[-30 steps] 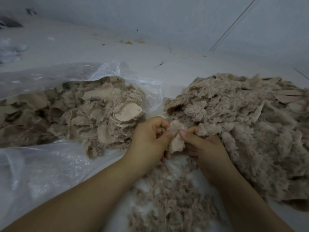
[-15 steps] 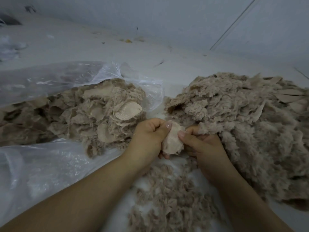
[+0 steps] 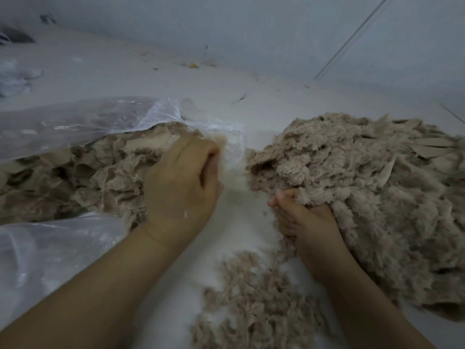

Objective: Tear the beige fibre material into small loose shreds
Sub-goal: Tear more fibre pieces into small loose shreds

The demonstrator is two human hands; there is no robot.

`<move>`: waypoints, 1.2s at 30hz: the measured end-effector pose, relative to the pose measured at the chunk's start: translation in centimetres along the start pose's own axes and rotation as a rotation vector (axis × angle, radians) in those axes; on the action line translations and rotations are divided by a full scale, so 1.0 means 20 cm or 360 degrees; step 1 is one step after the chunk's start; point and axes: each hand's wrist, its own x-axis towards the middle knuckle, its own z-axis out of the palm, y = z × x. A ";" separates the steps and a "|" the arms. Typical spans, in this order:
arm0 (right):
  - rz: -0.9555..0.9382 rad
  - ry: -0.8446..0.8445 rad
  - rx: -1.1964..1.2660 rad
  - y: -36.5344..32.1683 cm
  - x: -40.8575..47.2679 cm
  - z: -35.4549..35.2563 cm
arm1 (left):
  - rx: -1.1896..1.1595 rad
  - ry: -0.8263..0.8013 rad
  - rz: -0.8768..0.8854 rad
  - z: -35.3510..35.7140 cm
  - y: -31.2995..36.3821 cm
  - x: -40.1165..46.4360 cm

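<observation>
At about six o'clock, nearest the viewer, a thin scatter of loose shreds [image 3: 254, 306] lies on the pale surface [image 3: 234, 217] between the two forearms. Just beyond it, at four o'clock, the right hand [image 3: 304, 220] digs into the near edge of the big shredded heap [image 3: 364, 205], its grip clenched on a fluffy tuft at the heap's foot. At nine o'clock from it, well apart, the left hand [image 3: 181, 187] rests over the unshredded fibre material [image 3: 83, 177] spilling from the clear plastic bag [image 3: 83, 122]; its fingers are curled down into the mound, but whether that grip already pinches a piece cannot be told, since the fingertips are hidden. The step in hand looks like dropping finished fluff on the right while fetching a fresh piece on the left. To do it well, the left hand should lift out a single flat scrap rather than a clump, keep the bag film out of the pinch, and bring it to the centre where both thumbs can pull it apart across its width. Farther off, at twelve o'clock, small debris [image 3: 192, 64] lies along the foot of the wall [image 3: 276, 28].
</observation>
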 end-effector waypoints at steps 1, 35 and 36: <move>0.0009 -0.0017 0.0037 0.00 0.00 0.00 | 0.0219 -0.0009 0.0031 -0.02 -0.04 0.01; 0.0307 -0.0068 0.0489 -0.02 0.06 0.00 | -0.0708 -0.1040 -0.0324 0.28 0.11 -0.13; 0.0314 -0.0062 0.0478 -0.02 0.06 0.00 | -0.0740 -0.1059 -0.0338 0.26 0.11 -0.15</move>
